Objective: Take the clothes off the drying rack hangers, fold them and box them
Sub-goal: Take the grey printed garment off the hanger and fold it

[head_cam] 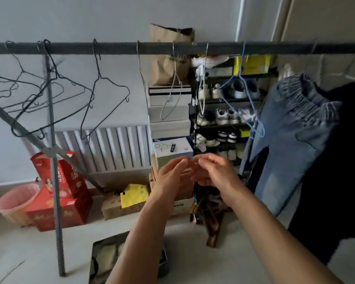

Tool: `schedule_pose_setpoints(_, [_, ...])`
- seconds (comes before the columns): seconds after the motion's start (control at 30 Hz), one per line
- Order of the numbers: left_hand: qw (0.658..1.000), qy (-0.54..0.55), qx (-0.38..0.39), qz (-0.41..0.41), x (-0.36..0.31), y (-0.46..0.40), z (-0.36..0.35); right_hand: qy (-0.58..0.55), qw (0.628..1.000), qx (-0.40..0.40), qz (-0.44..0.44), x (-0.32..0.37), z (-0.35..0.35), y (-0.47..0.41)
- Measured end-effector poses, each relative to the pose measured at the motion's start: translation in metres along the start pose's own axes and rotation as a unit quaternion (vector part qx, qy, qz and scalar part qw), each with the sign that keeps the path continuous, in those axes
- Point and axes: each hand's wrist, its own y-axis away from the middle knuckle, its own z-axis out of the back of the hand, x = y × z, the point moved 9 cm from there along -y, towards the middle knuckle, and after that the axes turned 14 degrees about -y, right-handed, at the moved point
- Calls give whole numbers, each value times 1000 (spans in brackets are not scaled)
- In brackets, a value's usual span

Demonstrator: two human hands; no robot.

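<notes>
Both hands are hanging out mid-air below the rack bar [115, 48]: left hand [170, 177] with fingers straight and apart, right hand [213, 171] loosely curled, neither grip holding anything. Blue jeans [291, 136] with an elastic waist are still hanging at the right, beside a dark garment [340, 160] getting cut off by the frame. The box [103, 261] on the floor is sitting half hidden behind the left forearm; contents are hard to make out.

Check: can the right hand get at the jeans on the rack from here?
Probably yes. The right hand is in front of the chest, holding nothing, and the jeans hang to its right off the rail with only open air between them.
</notes>
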Motion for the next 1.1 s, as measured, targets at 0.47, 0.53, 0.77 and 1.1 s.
schedule_pose_setpoints(0.47, [989,-14,97,-109,-88,-24,-211,131,950,-128,255,140,190,-4])
schedule_pose_setpoints(0.53, [985,-18,101,-137,-103,-27,-231,160,925,-151,310,171,207,-7])
schedule_pose_setpoints(0.77, [970,-131,79,-188,-146,-68,-288,356,855,-285,247,238,274,-48])
schedule_pose_setpoints(1.1, [900,-352,47,-252,-172,-99,-318,333,921,-182,89,225,286,-119])
